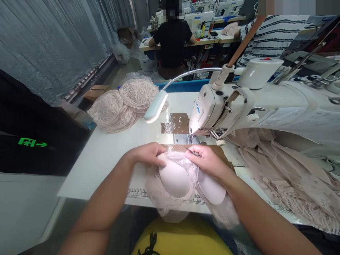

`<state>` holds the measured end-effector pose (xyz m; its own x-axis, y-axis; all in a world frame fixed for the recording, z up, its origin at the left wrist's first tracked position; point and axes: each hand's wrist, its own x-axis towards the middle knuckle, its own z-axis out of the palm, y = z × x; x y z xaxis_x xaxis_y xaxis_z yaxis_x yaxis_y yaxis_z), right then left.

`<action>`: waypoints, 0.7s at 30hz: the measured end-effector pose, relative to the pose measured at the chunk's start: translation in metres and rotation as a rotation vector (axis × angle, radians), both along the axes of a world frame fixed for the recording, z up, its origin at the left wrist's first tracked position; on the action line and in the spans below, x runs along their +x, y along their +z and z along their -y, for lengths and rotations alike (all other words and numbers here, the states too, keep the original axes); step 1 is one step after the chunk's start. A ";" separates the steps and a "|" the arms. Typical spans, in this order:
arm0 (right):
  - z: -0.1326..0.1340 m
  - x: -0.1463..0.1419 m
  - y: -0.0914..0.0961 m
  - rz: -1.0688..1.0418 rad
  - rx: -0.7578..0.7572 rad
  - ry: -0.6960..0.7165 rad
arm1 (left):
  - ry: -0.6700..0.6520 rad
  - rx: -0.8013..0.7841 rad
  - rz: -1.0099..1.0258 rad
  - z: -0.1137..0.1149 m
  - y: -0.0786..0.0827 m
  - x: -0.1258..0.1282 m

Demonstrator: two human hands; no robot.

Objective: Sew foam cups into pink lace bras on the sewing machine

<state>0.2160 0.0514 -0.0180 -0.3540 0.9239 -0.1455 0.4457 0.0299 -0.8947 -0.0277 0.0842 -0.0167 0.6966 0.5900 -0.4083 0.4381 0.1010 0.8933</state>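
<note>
A pale pink lace bra (pixel 175 177) with smooth padded cups lies over the front edge of the sewing table. Its lower lace hangs past the printed ruler. My left hand (pixel 148 154) pinches the lace at the top of the left cup, thumb pressed on it. My right hand (pixel 205 159) grips the bra between the two cups. A thin dark pointed metal tool (pixel 195 153) pokes out from the right fingers; its kind is unclear. Just beyond both hands is the sewing machine head (pixel 204 109), over its metal needle plate (pixel 183 139).
Stacked lace cups (pixel 124 102) lie at the table's back left. A lamp (pixel 156 106) on a bendy neck hangs over the table. Beige lace fabric (pixel 287 173) is heaped at the right under the machine arm. Two people sit ahead, one in black (pixel 172 42), one in stripes (pixel 273 39).
</note>
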 end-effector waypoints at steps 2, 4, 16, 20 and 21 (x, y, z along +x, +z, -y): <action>0.002 0.001 0.003 -0.008 -0.052 0.124 | 0.039 0.013 0.019 -0.003 0.003 -0.011; 0.004 0.000 0.002 -0.068 -0.136 0.217 | 0.127 0.060 0.069 -0.004 0.006 -0.015; 0.004 -0.009 -0.003 -0.151 0.034 0.020 | 0.182 0.148 0.172 0.013 -0.005 0.029; 0.003 -0.008 -0.003 -0.151 0.081 0.011 | 0.217 0.068 0.201 0.014 -0.007 0.032; 0.003 -0.008 -0.005 -0.159 0.089 0.002 | 0.230 0.035 0.205 0.014 -0.006 0.033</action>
<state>0.2081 0.0482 -0.0230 -0.3676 0.9300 -0.0049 0.2986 0.1131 -0.9477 0.0050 0.0697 -0.0231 0.6089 0.7527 -0.2502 0.2179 0.1446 0.9652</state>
